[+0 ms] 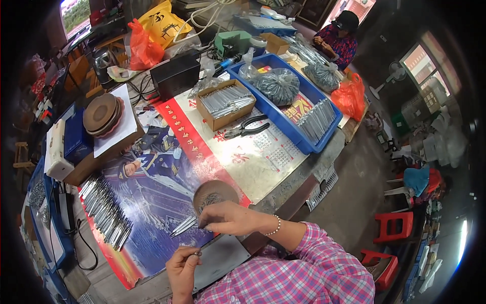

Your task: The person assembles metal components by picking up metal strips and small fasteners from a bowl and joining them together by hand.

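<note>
My left hand [183, 267] is near the table's front edge, thumb and forefinger pinched together at a tiny dark thing too small to name. Just in front of the round bowl [234, 191], my right hand [227, 218] hangs with its fingers curled and closed; what they hold, if anything, is hidden. Small thin metal pieces [210, 200] lie in that bowl. Beside the right fingertips are a few slim, pointed silver metal rods [183, 226] on the poster-covered table. A long row of similar rods [105, 210] lies to the left.
Pliers [247, 127] with dark handles lie beyond the bowl, by a cardboard box [223, 115] of rods. A blue tray [324, 144] holds bagged metal parts and more rods. Stacked round discs [103, 114] stand at left. Another person [340, 40] sits at the far end.
</note>
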Motion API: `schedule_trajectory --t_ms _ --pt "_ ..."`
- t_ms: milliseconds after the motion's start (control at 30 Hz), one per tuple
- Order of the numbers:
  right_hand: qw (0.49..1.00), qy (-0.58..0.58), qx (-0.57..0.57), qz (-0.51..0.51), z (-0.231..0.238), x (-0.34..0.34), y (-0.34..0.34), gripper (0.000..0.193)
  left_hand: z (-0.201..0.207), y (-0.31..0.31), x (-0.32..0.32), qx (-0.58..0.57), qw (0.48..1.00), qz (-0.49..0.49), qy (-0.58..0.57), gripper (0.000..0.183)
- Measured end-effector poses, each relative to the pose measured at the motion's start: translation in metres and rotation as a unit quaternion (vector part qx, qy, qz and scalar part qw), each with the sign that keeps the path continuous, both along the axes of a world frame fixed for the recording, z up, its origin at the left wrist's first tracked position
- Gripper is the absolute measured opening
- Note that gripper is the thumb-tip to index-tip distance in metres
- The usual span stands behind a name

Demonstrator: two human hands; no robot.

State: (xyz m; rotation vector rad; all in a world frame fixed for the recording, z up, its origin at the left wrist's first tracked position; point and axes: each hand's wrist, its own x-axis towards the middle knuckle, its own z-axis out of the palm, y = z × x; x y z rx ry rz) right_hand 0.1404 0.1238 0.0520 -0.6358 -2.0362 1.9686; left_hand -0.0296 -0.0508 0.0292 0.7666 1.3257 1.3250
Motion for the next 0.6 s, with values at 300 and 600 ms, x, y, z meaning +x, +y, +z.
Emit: schedule_trajectory --t_ms 300,600 --pt "0.997 0.058 -0.059 0.007 -0.02 -0.008 -0.026 0.016 0.007 -0.014 0.003 -0.046 0.998 0.039 0.019 0.013" --pt "0.976 0.054 -0.204 -0.05 0.001 -0.001 -0.024 0.018 0.001 0.009 0.01 0.0 1.0 -0.013 -0.023 0.014"
